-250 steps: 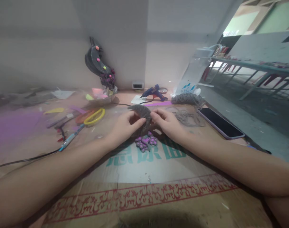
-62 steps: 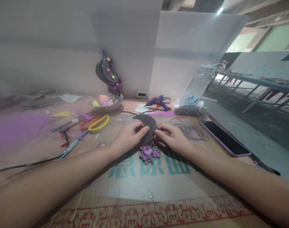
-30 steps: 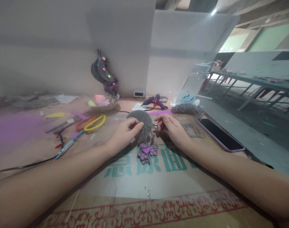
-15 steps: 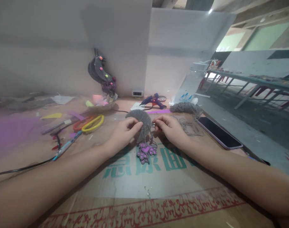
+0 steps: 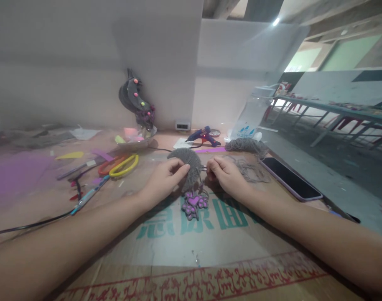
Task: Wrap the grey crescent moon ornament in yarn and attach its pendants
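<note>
The left hand (image 5: 166, 179) pinches a grey, yarn-wrapped crescent (image 5: 192, 161) at the table's (image 5: 175, 255) middle, upper tip pointing left, body curving downward. Just right of its outer curve, the right hand (image 5: 225, 173) grips a thin, shiny tool (image 5: 204, 168) reaching sideways toward it.

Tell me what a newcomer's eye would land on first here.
Probably the grey yarn-wrapped crescent pinched in the left hand, at the centre, with purple-and-grey paw shapes just below it. Next, the dark crescent with bright dots near the wall, left of centre.
</note>
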A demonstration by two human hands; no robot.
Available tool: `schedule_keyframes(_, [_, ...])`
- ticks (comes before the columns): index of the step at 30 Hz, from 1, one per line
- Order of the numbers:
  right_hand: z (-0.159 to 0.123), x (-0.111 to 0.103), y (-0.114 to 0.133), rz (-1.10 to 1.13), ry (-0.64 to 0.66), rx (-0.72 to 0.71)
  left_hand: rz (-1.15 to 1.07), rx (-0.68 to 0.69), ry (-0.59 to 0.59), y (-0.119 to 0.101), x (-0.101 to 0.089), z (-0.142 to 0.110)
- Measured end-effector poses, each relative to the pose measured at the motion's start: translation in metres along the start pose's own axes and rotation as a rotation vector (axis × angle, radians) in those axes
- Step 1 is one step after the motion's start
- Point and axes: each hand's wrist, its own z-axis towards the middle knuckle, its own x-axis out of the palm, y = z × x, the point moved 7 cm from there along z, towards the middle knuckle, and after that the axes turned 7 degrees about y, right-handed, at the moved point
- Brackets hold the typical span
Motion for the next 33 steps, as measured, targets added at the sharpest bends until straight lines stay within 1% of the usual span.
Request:
schedule_keyframes(3, [0.001,0.000,-0.001,0.012,-0.022,0.019,0.028,0.013,-0.003,-0.001,0.000,0.000])
schedule_keyframes(6, [0.001,0.000,-0.001,0.052,-0.039,-0.004,0.023,-0.001,0.003,0.000,0.000,0.000])
schedule_keyframes(9, [0.000,0.002,-0.002,0.108,-0.018,-0.019,0.011,0.001,0.005,0.000,0.001,0.000])
schedule_keyframes(12, [-0.002,0.001,0.003,0.096,0.003,-0.051,0.033,0.010,0.001,0.000,0.000,0.000])
schedule_keyframes(14, [-0.002,-0.002,0.006,0.042,-0.004,-0.066,0.054,0.003,-0.003,0.002,0.000,0.000])
schedule_keyframes(16, [0.001,-0.007,0.002,-0.006,-0.024,-0.051,0.062,-0.005,-0.003,0.003,0.000,0.000])
schedule_keyframes(19, [0.008,-0.017,-0.013,-0.025,-0.073,0.018,0.071,-0.009,-0.006,0.003,0.000,0.000])
schedule_keyframes(21, [0.012,-0.022,-0.021,-0.091,-0.097,0.041,0.084,-0.005,-0.008,0.002,0.000,0.000])
schedule_keyframes(25, [0.012,-0.025,-0.019,-0.254,-0.102,0.000,0.076,0.000,-0.003,0.001,0.000,0.000])
schedule_keyframes(28, [0.010,-0.021,-0.012,-0.341,-0.065,-0.033,0.044,0.000,0.002,0.001,0.001,0.000])
schedule_keyframes(31, [0.010,-0.015,-0.007,-0.445,-0.018,-0.120,0.030,0.003,0.001,0.000,0.001,-0.001])
schedule_keyframes(33, [0.010,-0.013,-0.009,-0.507,0.000,-0.178,0.026,-0.005,0.003,0.000,0.001,-0.001])
